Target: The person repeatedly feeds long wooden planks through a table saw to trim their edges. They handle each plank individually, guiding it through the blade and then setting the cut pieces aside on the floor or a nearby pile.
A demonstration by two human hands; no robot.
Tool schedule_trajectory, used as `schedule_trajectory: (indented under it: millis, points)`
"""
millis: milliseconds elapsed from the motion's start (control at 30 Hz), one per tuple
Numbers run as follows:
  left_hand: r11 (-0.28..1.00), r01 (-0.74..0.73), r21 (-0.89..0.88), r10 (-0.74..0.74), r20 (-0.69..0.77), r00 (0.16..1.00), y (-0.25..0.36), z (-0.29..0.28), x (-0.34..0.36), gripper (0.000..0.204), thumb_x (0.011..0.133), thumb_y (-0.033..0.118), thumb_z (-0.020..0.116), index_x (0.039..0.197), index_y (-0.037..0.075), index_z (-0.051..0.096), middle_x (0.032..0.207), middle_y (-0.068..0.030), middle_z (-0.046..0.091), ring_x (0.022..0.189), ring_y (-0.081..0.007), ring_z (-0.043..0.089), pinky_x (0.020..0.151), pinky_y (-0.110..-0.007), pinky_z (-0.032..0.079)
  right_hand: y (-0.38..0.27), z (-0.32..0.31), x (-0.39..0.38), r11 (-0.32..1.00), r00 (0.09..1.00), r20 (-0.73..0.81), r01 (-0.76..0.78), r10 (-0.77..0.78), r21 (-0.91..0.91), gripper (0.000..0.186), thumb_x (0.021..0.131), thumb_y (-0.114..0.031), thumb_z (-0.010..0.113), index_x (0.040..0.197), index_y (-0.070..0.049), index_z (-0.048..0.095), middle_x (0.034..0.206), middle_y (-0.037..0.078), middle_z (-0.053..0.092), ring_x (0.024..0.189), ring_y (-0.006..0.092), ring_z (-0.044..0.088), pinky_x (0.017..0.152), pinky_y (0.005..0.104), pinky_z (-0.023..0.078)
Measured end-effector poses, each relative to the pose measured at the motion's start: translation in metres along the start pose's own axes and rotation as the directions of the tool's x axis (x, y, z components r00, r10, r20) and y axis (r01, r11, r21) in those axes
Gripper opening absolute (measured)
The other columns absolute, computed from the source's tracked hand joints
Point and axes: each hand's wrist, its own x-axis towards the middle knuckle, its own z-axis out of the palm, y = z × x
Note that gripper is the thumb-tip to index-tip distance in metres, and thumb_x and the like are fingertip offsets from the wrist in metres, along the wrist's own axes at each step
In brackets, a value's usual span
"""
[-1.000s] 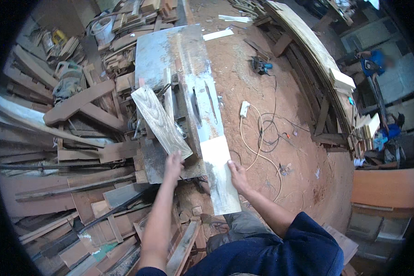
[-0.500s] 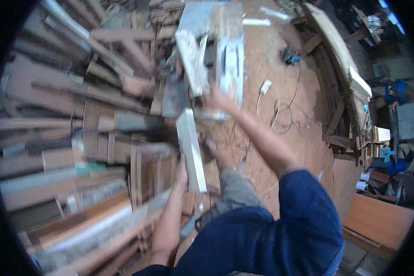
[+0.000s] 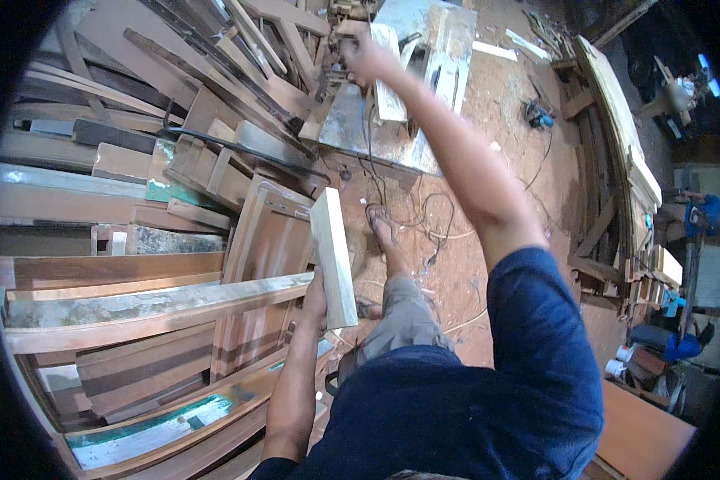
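Note:
My left hand (image 3: 316, 300) grips a short, thick pale wood plank (image 3: 334, 260) near its lower end and holds it up in front of my left leg. Stretched far forward, my right hand (image 3: 362, 60) is over the left side of the low worktable (image 3: 356, 128). Motion smears its fingers, so whether it touches anything there cannot be made out. Close to the right of that hand, a pale board (image 3: 390, 100) lies on the worktable. A dark cord (image 3: 370, 136) hangs over the table's near edge.
Stacked boards and frames (image 3: 112, 280) crowd my left side. A panelled wooden door (image 3: 260, 264) leans near my left arm. Cables (image 3: 440, 232) loop on the dirt floor by my foot. A blue power tool (image 3: 538, 116) lies further right, before a long timber rack (image 3: 608, 104). A person in blue (image 3: 702, 214) is at far right.
My right hand has moved forward and left, from the near end of the pale board to the table's left side. My left hand keeps hold of the plank. The whole view has shifted.

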Motion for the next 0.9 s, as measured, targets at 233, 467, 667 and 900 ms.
schedule_trajectory:
  millis: [233,467,667,900]
  points:
    - [0.946,-0.3,0.124,0.301,0.011,0.953,0.026,0.055,0.05,0.06,0.108,0.049,0.032,0.13,-0.001,0.056,0.117,-0.0151,0.066,0.103,-0.0259,0.065,0.092,-0.039,0.051,-0.005,0.096,-0.267,0.563,0.798,0.469,-0.601,0.379,0.567,0.089,0.084,-0.049,0.077,0.147,0.002,0.04,0.137,0.027,0.056,0.125,0.0328,0.058,0.106,0.0438,0.044]
    - [0.76,-0.36,0.541,0.356,0.117,0.927,0.065,0.159,0.113,0.053,0.106,0.039,0.045,0.137,-0.003,0.052,0.125,-0.0233,0.064,0.118,-0.032,0.061,0.101,-0.038,0.045,0.104,0.102,-0.287,-0.051,0.68,0.354,-0.423,0.642,0.905,0.047,0.092,-0.011,0.065,0.136,-0.002,0.05,0.119,0.011,0.065,0.101,0.0201,0.064,0.087,0.0352,0.053]
    - [0.749,-0.461,0.475,0.408,0.218,0.887,0.067,0.2,0.195,0.048,0.102,0.029,0.052,0.144,0.005,0.05,0.128,-0.0242,0.063,0.12,-0.0325,0.06,0.102,-0.038,0.045,0.203,0.097,-0.247,-0.321,0.643,0.426,-0.282,0.636,0.904,0.043,0.094,-0.009,0.058,0.136,-0.004,0.047,0.116,0.014,0.064,0.097,0.0229,0.067,0.084,0.0384,0.057]
    - [0.63,-0.42,0.654,0.306,0.288,0.907,0.081,0.241,0.297,0.058,0.094,0.036,0.063,0.136,-0.002,0.051,0.139,-0.0327,0.049,0.132,-0.0437,0.048,0.11,-0.045,0.039,0.312,0.146,-0.202,0.284,0.549,0.122,-0.595,0.827,0.752,0.048,0.091,-0.014,0.066,0.135,-0.001,0.052,0.118,0.015,0.067,0.108,0.026,0.065,0.092,0.0386,0.05]
